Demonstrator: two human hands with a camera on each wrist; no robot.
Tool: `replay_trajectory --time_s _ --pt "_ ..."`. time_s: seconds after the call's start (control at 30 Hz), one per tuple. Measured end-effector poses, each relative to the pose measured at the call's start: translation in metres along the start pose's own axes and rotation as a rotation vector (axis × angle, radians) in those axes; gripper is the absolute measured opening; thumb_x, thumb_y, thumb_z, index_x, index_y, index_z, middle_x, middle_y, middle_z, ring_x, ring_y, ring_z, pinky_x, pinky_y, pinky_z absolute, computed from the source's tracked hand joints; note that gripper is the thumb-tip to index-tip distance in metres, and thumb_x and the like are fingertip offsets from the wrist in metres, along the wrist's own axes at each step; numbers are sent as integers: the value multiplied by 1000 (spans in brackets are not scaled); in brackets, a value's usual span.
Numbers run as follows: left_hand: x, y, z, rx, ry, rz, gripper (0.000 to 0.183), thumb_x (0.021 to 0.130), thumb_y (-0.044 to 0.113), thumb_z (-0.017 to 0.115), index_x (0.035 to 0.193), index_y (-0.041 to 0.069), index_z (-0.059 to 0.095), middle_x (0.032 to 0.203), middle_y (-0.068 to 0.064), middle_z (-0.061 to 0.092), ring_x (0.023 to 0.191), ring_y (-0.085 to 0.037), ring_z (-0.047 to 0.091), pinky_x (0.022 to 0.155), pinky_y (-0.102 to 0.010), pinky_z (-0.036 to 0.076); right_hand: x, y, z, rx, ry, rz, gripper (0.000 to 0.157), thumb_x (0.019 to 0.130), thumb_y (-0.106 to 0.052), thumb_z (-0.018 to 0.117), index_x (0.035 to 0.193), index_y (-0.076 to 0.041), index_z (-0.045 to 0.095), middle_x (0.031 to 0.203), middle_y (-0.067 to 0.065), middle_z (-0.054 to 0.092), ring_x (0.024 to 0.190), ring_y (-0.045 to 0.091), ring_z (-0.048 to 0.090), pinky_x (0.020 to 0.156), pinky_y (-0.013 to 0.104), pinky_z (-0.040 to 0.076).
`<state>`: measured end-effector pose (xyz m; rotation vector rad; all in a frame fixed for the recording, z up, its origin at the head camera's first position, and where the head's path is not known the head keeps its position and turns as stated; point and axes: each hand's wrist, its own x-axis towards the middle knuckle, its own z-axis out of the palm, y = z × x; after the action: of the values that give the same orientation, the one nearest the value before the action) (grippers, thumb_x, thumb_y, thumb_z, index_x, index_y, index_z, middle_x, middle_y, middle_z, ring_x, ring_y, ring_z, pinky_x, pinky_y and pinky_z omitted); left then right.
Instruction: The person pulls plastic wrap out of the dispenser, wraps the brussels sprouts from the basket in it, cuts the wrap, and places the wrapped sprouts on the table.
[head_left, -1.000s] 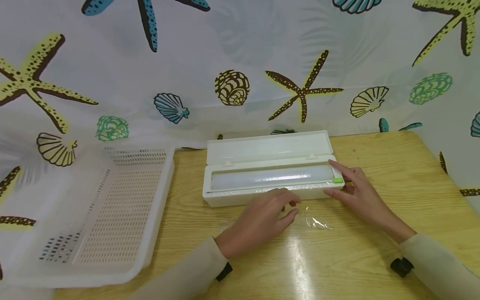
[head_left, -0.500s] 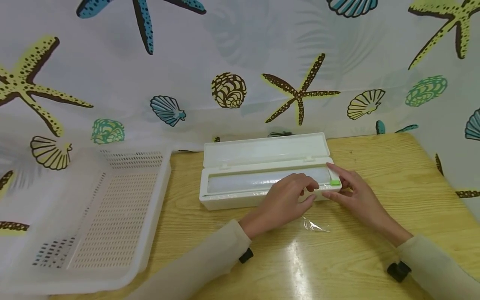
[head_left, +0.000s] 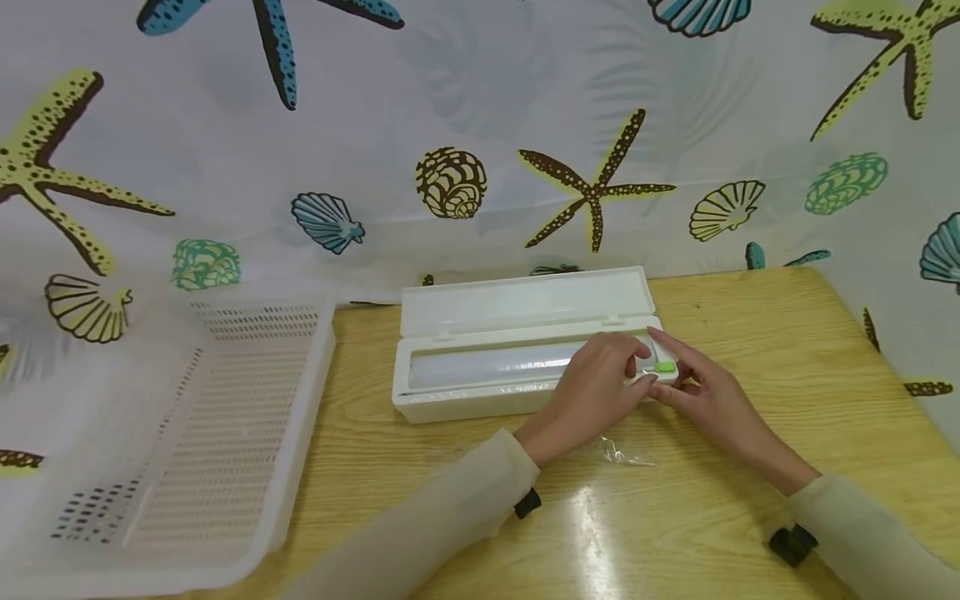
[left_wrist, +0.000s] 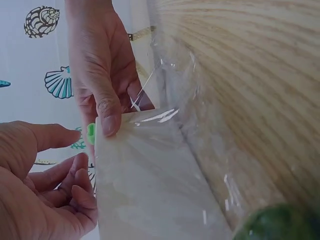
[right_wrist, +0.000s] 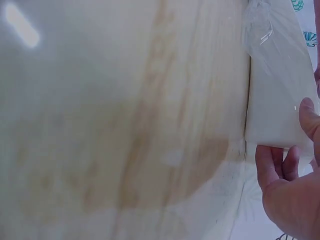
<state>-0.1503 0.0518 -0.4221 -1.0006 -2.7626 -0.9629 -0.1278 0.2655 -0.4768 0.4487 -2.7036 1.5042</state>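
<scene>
A white cling film box (head_left: 472,406) lies on the wooden table with its lid (head_left: 525,304) raised. Inside it is a pale roll of cling film (head_left: 472,367). My right hand (head_left: 708,396) holds the box's right end, its thumb on the front wall and other fingers at the end face. Close to that end sits a small green slider (left_wrist: 91,134). My left hand (head_left: 588,387) hovers over the right part of the box, thumb and fingers bent and apart with nothing between them. Clear film (left_wrist: 200,115) hangs over the front wall onto the table.
A white perforated plastic basket (head_left: 300,433) stands on the left. Behind the table (head_left: 757,333) hangs a white curtain (head_left: 495,83) printed with starfish and shells.
My left hand has moved right and slightly up along the box, from its front middle to near the green slider. The right hand keeps its hold on the box's end.
</scene>
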Motion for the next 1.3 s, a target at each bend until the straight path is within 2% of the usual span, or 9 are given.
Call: replay_trajectory --time_s 0.13,0.3,0.53,0.67,0.83,1.0,1.07,1.17,1.3 --pt "5 3 6 -15 9 -21 23 101 20 83 118 5 79 82 5 61 91 -14 58 77 -20 45 0 1 -1 6 3 0 73 105 -8 75 170 -20 43 98 7 57 89 21 53 74 20 49" --pt "7 5 12 -33 10 -26 23 101 19 83 118 4 80 80 7 60 84 -11 55 73 -18 42 0 4 0 23 9 -6 70 105 -2 73 168 -18 45 103 8 60 87 19 52 68 21 47" --pt "8 4 20 -22 38 -19 21 101 18 82 118 4 81 78 7 59 75 -9 50 67 -18 39 -2 5 -2 30 -5 13 70 107 -7 72 169 -21 44 84 5 52 77 18 47 61 25 42" --pt "8 3 24 -66 77 -8 16 101 15 82 114 5 83 75 8 58 70 -7 48 66 -18 38 -3 6 -3 31 -19 9 71 107 -8 73 170 -20 42 77 2 47 70 16 44 59 26 41" --pt "8 0 28 -179 131 -8 9 100 8 82 108 4 84 73 6 60 66 -6 48 64 -19 38 -3 6 -3 54 -18 -1 72 106 -9 74 170 -21 43 72 0 44 65 13 42 57 27 39" --pt "9 0 26 -163 158 -32 5 98 9 84 101 7 86 69 7 61 63 -7 45 64 -20 36 -2 8 -1 108 -28 -4 73 105 -6 74 170 -19 41 71 -1 43 63 12 39 54 28 37" --pt "9 0 25 -154 158 -43 3 96 9 85 99 8 86 66 8 59 63 -7 44 65 -21 35 -1 9 0 122 -32 3 73 106 -7 73 170 -19 41 71 -1 43 62 12 39 53 29 37" --pt "11 0 23 -197 139 -55 4 96 8 85 99 5 86 64 8 56 61 -7 43 62 -20 35 -1 8 1 117 -17 29 73 106 -8 74 170 -22 42 71 0 44 62 12 39 53 28 37" --pt "13 0 22 -280 105 -76 5 97 5 84 100 2 86 71 4 68 59 -5 44 60 -18 37 -2 8 0 69 -4 59 72 106 -12 75 169 -24 44 73 1 47 63 14 41 54 28 37"
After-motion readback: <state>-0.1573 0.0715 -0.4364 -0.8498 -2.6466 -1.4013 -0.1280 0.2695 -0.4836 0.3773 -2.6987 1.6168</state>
